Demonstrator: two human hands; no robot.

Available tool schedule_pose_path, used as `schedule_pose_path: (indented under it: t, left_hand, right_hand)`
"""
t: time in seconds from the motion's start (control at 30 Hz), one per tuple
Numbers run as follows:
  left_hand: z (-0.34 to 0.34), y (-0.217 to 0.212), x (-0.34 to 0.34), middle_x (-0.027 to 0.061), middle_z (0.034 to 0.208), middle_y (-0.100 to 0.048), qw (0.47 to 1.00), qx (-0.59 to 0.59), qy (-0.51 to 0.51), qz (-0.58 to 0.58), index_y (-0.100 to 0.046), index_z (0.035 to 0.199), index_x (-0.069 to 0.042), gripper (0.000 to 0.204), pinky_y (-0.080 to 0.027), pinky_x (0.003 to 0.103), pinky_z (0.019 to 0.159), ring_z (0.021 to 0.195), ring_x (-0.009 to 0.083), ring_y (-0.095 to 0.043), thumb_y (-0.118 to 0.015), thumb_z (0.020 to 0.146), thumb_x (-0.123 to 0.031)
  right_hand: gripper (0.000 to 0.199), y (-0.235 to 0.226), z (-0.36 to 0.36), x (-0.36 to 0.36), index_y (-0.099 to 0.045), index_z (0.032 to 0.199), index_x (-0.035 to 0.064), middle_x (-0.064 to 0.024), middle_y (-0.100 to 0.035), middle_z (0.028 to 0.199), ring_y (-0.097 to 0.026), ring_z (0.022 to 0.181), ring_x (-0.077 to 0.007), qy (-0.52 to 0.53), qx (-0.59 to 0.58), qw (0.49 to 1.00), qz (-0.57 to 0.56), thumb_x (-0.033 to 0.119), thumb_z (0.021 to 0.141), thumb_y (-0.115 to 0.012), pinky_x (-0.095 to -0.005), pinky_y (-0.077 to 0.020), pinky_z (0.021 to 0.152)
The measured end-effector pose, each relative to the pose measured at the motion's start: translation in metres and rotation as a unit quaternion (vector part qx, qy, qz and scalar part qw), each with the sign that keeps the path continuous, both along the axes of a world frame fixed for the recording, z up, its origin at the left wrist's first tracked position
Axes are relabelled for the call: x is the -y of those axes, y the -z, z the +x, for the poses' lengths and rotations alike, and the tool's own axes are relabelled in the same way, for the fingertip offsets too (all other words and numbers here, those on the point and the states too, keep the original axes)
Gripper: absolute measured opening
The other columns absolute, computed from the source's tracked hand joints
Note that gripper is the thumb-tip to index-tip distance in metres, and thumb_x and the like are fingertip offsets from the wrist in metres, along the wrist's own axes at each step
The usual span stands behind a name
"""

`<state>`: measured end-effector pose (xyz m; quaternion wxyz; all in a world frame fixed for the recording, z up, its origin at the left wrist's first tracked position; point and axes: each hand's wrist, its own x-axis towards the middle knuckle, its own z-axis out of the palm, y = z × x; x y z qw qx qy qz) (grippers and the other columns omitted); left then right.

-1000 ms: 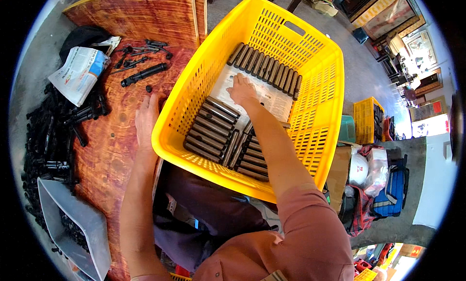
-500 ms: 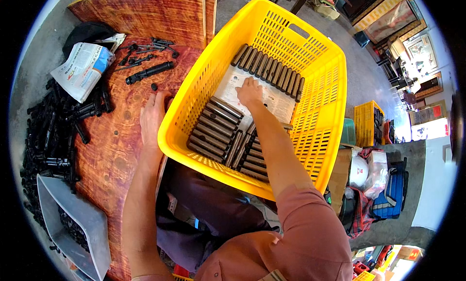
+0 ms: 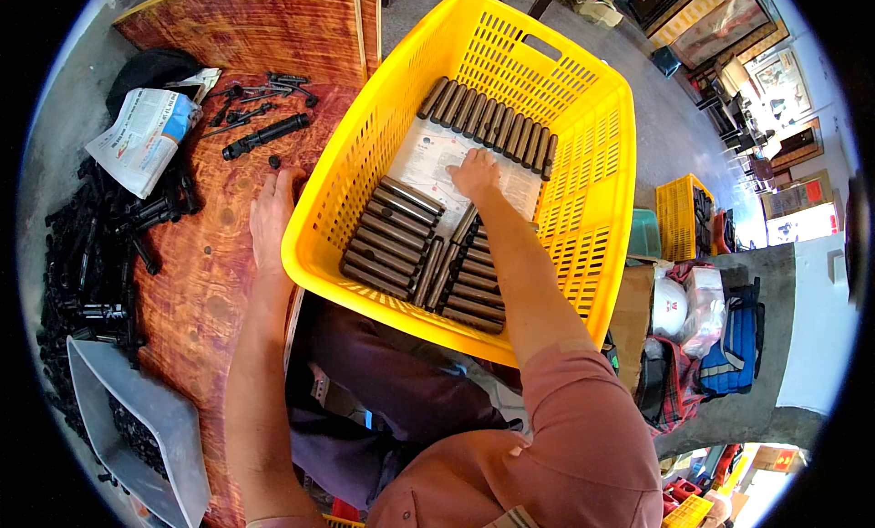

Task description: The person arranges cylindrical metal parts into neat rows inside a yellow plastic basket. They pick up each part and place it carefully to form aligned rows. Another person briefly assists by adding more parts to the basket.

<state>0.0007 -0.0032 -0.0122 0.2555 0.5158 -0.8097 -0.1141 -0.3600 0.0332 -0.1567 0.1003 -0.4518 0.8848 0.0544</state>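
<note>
1. Upper centre: my right hand [image 3: 476, 174], fingers splayed, is over the paper [image 3: 424, 156] gap between smooth dark cylinders [image 3: 395, 232].
2. My left hand [image 3: 270, 220] lies unclenched on glossy wood [image 3: 196, 291] beside the slotted plastic basket [image 3: 301, 254] rim.

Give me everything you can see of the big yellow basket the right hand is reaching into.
The yellow basket looks plastic, with slotted walls, a solid rim and a handle opening in its far wall. It sits open side up, angled in view, right of the wooden tabletop; what supports it is hidden. Inside lie dark rods in near and far groups, with printed paper between. The right hand is over that paper; the left hand is beside the left edge, contact unclear.
</note>
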Motion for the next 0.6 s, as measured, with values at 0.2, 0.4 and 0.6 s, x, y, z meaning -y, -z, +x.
schedule_pose_path:
  t: [0.2, 0.4, 0.6]
  left_hand:
    - [-0.003, -0.006, -0.003, 0.0165, 0.108, -0.063, 1.000, 0.010, -0.003, 0.008, -0.061, 0.117, -0.011, 0.029, -0.048, 0.050, 0.083, 0.100, 0.0408, -0.062, -0.064, 0.088, -0.015]
    - [-0.001, -0.002, -0.003, 0.0168, 0.109, -0.063, 1.000, 0.000, -0.005, -0.024, -0.060, 0.116, -0.011, 0.029, -0.048, 0.050, 0.082, 0.100, 0.0411, -0.062, -0.065, 0.088, -0.014]
    - [0.007, 0.016, 0.007, 0.0163, 0.108, -0.062, 1.000, 0.005, 0.003, -0.030, -0.061, 0.115, -0.011, 0.029, -0.047, 0.050, 0.082, 0.098, 0.0411, -0.061, -0.065, 0.086, -0.014]
  right_hand:
    - [0.075, -0.002, -0.017, -0.011, -0.044, 0.142, -0.0036, -0.0197, -0.048, 0.146, -0.038, 0.140, -0.0327, 0.023, 0.022, 0.999, -0.001, 0.054, 0.094, -0.056, -0.0440, -0.0340, 0.113]
    - [0.073, 0.000, -0.022, -0.024, -0.045, 0.141, -0.0035, -0.0211, -0.051, 0.142, -0.041, 0.138, -0.0321, 0.052, 0.040, 0.997, -0.030, 0.050, 0.094, -0.057, -0.0440, -0.0344, 0.112]
    - [0.077, -0.011, -0.022, -0.026, -0.044, 0.140, -0.0043, -0.0221, -0.048, 0.146, -0.036, 0.142, -0.0341, 0.087, 0.038, 0.995, 0.015, 0.055, 0.093, -0.056, -0.0457, -0.0326, 0.113]
